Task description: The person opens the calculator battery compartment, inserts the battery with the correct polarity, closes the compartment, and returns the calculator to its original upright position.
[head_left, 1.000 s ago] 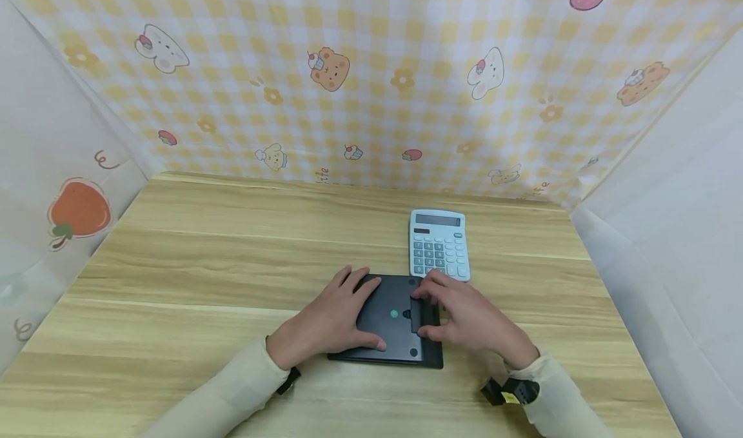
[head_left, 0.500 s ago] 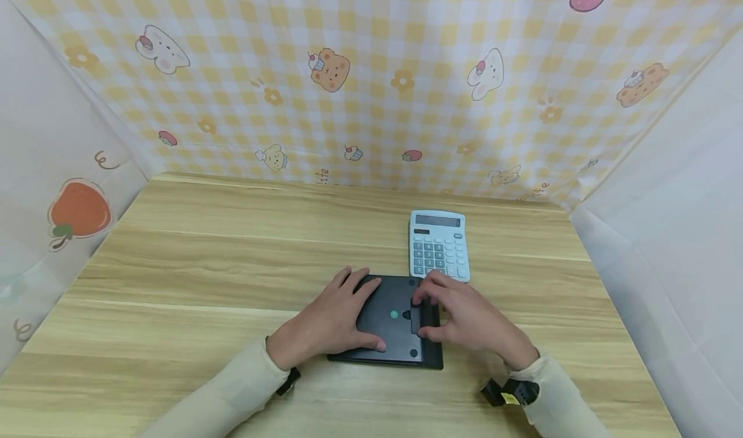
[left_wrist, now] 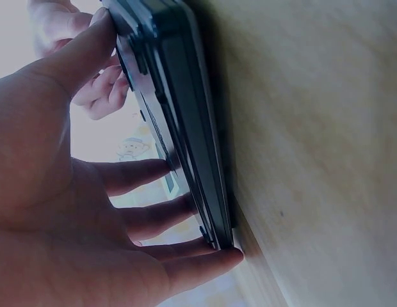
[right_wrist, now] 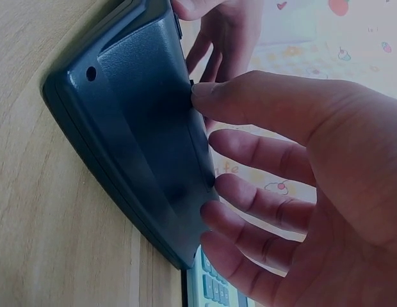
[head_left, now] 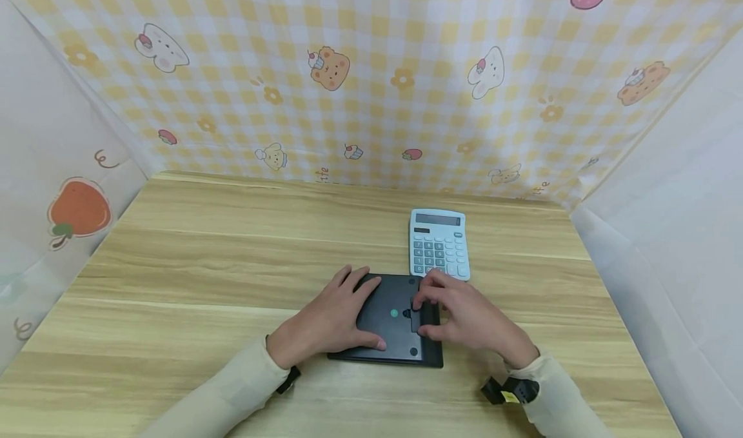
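A black calculator-like device [head_left: 386, 322] lies back side up on the table, a battery cover [head_left: 415, 322] set in its back near the right end. My left hand [head_left: 333, 315] rests spread over its left part. The left thumb is on the back near the front edge, while the other fingers reach to the far left corner, as the left wrist view [left_wrist: 179, 121] shows. My right hand [head_left: 464, 312] has thumb and bent index finger at opposite ends of the battery cover. In the right wrist view the right thumb [right_wrist: 218, 99] touches the cover's edge.
A light blue calculator [head_left: 438, 244] stands face up just beyond the black device, close to the right fingers. The wooden table [head_left: 232, 251] ends at a yellow checked cloth [head_left: 371, 102] behind, with white cloth at both sides.
My right index finger has shifted slightly toward the front along the battery cover and bent closer to the thumb. The left hand and the black device have stayed in place.
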{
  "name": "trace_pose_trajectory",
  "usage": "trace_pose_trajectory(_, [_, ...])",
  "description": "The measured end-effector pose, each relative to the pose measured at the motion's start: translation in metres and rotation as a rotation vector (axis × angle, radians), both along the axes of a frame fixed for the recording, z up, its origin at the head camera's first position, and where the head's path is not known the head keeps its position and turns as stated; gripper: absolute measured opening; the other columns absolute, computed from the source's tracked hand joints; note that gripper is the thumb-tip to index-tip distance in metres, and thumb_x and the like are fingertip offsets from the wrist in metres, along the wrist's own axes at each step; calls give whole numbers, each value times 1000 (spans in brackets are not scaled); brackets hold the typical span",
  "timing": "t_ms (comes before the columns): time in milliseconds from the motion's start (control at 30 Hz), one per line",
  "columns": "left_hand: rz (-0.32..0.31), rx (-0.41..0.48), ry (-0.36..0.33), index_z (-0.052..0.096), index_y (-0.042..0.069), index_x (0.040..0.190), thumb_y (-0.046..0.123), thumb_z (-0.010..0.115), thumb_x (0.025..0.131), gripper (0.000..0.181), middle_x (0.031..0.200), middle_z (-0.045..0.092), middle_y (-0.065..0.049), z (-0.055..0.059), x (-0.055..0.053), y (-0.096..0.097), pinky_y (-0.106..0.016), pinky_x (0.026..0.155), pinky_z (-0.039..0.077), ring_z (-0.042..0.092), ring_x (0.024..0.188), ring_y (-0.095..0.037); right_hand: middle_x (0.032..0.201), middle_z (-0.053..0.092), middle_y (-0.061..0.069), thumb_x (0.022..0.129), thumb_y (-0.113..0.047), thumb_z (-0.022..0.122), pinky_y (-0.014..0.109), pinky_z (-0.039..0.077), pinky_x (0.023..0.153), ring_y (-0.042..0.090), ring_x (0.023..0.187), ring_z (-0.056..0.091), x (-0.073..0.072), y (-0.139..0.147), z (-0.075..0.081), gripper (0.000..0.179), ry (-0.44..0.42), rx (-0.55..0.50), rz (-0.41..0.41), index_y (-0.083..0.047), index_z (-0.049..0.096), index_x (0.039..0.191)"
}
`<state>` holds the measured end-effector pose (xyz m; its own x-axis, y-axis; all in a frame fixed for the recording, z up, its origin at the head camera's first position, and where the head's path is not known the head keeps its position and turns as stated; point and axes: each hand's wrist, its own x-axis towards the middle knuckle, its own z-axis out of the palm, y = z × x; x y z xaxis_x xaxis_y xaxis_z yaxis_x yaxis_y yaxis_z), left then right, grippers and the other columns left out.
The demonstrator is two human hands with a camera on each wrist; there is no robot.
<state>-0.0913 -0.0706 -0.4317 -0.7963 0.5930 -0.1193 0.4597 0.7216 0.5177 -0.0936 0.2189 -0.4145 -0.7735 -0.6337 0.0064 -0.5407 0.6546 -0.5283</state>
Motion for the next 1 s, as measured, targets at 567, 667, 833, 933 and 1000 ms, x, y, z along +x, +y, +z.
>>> trace_pose_trajectory(567, [-11, 7, 13, 48, 3, 165, 63, 90, 86, 107, 171, 37, -27, 1, 0, 0, -65, 123, 37, 29, 156, -58, 114, 59, -8, 89, -20, 93, 27, 51, 71, 19, 87, 59, 1, 0, 1, 23, -17, -10, -6, -21, 81, 109])
trace_pose_trajectory(667, [-11, 8, 11, 48, 3, 165, 63, 89, 86, 107, 171, 37, -27, 0, 0, 0, -65, 123, 38, 29, 157, -58, 114, 59, -8, 89, -19, 93, 27, 51, 72, 19, 88, 59, 1, 0, 1, 23, -23, -14, -6, -20, 81, 109])
trace_pose_trajectory(833, [-6, 2, 9, 48, 4, 165, 63, 89, 86, 107, 171, 37, -26, 0, 0, 0, -65, 123, 37, 29, 157, -57, 114, 59, -8, 89, -18, 93, 27, 52, 72, 19, 90, 59, 1, -1, 2, 22, -34, -15, -7, -20, 82, 108])
trace_pose_trajectory(933, [-3, 0, 7, 48, 5, 165, 63, 90, 86, 107, 171, 37, -25, 1, 1, 0, -64, 124, 37, 28, 158, -57, 114, 59, -7, 89, -18, 93, 27, 52, 72, 19, 90, 59, 1, -1, 3, 22, -38, -13, -6, -20, 82, 107])
trace_pose_trajectory(1000, [-2, 1, 5, 48, 5, 165, 62, 90, 86, 107, 171, 37, -25, 1, 1, 0, -64, 124, 36, 28, 158, -57, 114, 59, -7, 89, -18, 93, 27, 51, 72, 19, 90, 59, 1, -1, 3, 22, -37, -11, -6, -20, 82, 107])
